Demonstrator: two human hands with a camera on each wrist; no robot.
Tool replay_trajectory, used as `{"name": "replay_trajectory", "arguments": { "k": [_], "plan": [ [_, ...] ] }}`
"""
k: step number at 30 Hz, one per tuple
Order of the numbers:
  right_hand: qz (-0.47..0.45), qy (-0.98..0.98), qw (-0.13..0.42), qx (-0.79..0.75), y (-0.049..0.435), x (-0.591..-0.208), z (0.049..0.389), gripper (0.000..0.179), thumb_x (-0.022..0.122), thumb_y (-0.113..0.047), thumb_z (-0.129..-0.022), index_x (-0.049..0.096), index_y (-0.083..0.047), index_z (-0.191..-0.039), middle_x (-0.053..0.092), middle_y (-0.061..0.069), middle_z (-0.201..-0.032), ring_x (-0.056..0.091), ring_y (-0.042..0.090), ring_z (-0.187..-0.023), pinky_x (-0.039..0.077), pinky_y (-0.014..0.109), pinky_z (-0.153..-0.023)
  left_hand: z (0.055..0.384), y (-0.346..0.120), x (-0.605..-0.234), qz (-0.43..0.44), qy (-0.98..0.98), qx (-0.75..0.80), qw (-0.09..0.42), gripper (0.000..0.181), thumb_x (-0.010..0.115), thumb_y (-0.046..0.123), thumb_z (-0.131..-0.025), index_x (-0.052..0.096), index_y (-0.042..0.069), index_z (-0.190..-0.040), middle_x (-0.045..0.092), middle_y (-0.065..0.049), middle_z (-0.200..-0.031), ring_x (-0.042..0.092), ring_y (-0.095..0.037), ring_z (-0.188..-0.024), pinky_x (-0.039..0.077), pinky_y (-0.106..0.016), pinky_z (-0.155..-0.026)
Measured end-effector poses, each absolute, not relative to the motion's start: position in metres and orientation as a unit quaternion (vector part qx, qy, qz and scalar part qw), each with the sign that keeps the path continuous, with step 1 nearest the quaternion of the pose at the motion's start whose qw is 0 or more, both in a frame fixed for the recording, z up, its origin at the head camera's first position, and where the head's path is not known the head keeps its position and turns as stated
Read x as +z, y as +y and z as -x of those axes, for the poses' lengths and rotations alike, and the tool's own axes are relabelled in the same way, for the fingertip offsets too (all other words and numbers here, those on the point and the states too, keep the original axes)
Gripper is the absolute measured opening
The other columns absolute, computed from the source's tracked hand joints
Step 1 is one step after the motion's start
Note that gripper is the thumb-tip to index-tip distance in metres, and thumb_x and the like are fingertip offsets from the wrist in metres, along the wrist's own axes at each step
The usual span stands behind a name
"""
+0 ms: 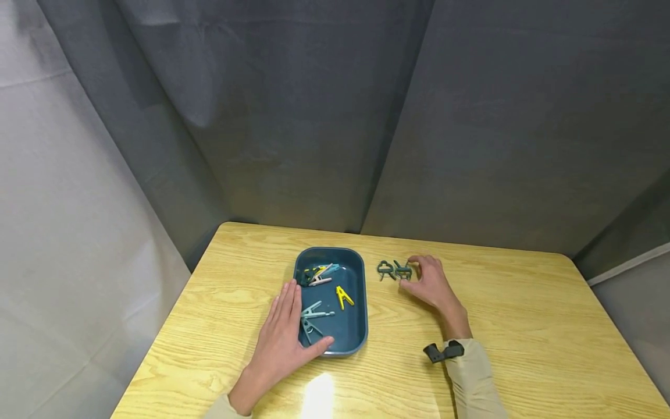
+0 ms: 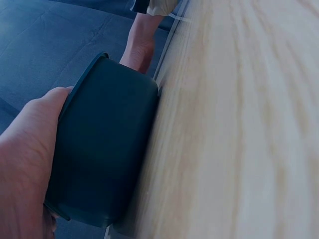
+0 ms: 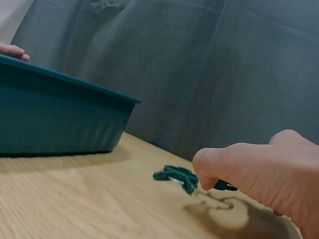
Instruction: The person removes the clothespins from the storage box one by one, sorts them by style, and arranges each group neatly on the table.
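My left hand (image 1: 282, 331) lies with extended fingers along the left rim of a dark blue-green plastic bin (image 1: 361, 314), its thumb over the near rim. My right hand (image 1: 431, 282) has thumb and fingers curled round a dark green plastic clip (image 1: 403, 271) on the table. Left of it, close by, lies another dark green clip (image 1: 385, 269). In the right wrist view the thumb partly hides the clip at the right hand. Inside the bin are a yellow clothespin (image 1: 343, 297), pale blue-green clothespins (image 1: 312, 313) and a mixed group with a pinkish clothespin (image 1: 320, 281).
The wooden table (image 1: 523, 326) has rounded back corners. Grey curtains (image 1: 314, 116) hang behind it, and a pale cloth (image 1: 78, 233) hangs at the left. A black strap device (image 1: 444, 351) sits on the right wrist.
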State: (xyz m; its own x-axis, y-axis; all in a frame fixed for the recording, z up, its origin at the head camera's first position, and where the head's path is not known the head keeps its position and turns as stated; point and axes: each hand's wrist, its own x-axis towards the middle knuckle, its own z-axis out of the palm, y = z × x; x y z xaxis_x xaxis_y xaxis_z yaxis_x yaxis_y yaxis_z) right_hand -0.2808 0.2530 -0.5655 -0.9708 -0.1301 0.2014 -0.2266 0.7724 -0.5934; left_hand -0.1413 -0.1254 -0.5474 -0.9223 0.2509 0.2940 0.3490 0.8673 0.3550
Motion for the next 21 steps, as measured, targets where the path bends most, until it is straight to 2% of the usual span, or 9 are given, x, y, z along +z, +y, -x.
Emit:
{"name": "replay_trajectory", "arguments": {
  "k": [7,11,18,21],
  "plan": [
    [-0.087,-0.938,0.086,0.324,0.257,-0.580,0.284,0.062,0.079,-0.024,-0.079,0.063,0.003,-0.133,0.052,0.014,-0.092,0.042,0.030,-0.090,0.034,0.041,-0.078,0.141,-0.125,-0.547,0.157,-0.958,-0.204,0.124,0.126,0.053,0.090,-0.083,0.020,0.000,-0.165,0.015,-0.016,-0.174,0.013,-0.030,-0.162,0.020,-0.049,-0.128],
    [-0.080,-0.937,0.095,0.325,0.258,-0.585,0.284,0.060,0.079,-0.023,-0.079,0.063,0.003,-0.131,0.052,0.015,-0.092,0.040,0.030,-0.090,0.031,0.041,-0.078,0.141,-0.126,-0.546,0.154,-0.960,-0.205,0.116,0.126,0.052,0.090,-0.083,0.018,0.001,-0.166,0.013,-0.015,-0.175,0.011,-0.028,-0.162,0.019,-0.047,-0.129],
    [-0.072,-0.940,0.106,0.318,0.259,-0.589,0.286,0.062,0.079,-0.026,-0.079,0.064,0.003,-0.132,0.048,0.013,-0.092,0.035,0.031,-0.091,0.028,0.040,-0.076,0.141,-0.126,-0.545,0.157,-0.957,-0.205,0.133,0.126,0.055,0.089,-0.082,0.024,-0.001,-0.164,0.017,-0.016,-0.174,0.016,-0.031,-0.161,0.023,-0.050,-0.127],
    [-0.068,-0.940,0.106,0.316,0.262,-0.590,0.287,0.062,0.077,-0.026,-0.080,0.064,0.002,-0.133,0.048,0.014,-0.095,0.035,0.031,-0.092,0.028,0.040,-0.076,0.141,-0.126,-0.546,0.156,-0.958,-0.206,0.127,0.126,0.054,0.090,-0.082,0.021,0.000,-0.165,0.015,-0.015,-0.174,0.014,-0.030,-0.161,0.023,-0.050,-0.128]
  ]
}}
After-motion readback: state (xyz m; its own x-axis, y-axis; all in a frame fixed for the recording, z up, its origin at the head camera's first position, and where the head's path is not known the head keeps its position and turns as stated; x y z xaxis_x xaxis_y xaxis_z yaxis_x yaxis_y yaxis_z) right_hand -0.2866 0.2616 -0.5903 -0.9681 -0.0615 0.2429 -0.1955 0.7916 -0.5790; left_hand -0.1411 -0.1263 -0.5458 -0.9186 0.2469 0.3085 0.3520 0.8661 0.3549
